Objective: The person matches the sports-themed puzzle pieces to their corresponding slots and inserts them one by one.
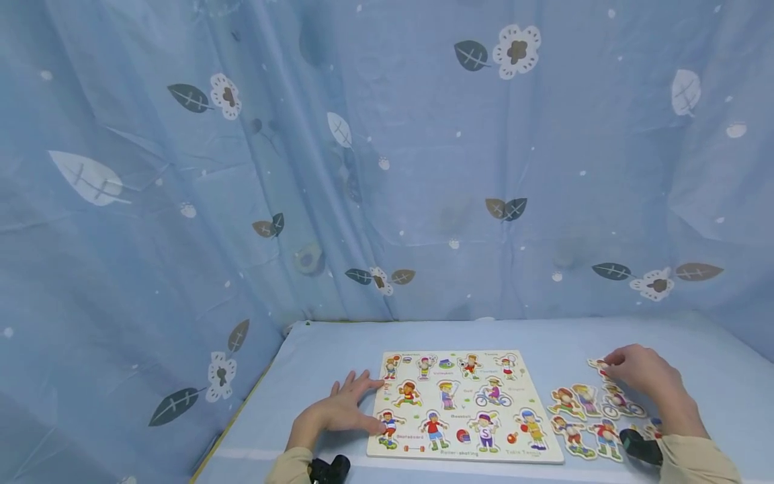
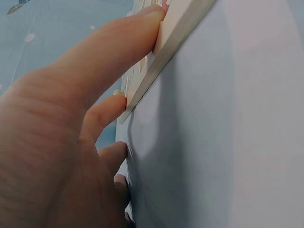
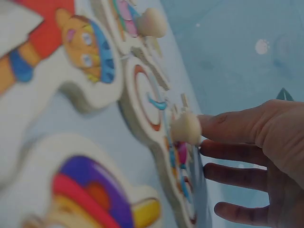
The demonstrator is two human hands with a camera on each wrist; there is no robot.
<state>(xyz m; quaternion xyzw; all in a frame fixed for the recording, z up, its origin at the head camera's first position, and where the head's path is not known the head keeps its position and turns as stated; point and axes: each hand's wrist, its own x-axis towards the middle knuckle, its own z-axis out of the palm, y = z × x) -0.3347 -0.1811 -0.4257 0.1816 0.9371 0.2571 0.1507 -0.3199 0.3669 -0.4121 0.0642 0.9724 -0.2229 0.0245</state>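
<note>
My left hand (image 1: pixel 345 407) rests at the left edge of a wooden puzzle board (image 1: pixel 465 452) printed with sports figures. Its thumb (image 2: pixel 118 42) presses on the board's face near the edge, the other fingers spread along the side. To the right, my right hand (image 1: pixel 647 373) has its fingertips at a small figure piece (image 1: pixel 597 364) at the back of the loose pieces. In the right wrist view, the knob of the bicycle piece (image 3: pixel 142 97) hides the tips of thumb and index finger, so I cannot tell if they pinch anything. The other fingers extend apart.
Several loose figure pieces lie right of the board, among them a skateboarder (image 1: pixel 573 437) and a runner (image 1: pixel 566 402). Wooden knobs (image 3: pixel 153 23) stand up from pieces. A blue patterned curtain (image 1: pixel 423 168) hangs behind the light blue table cover (image 1: pixel 338 336).
</note>
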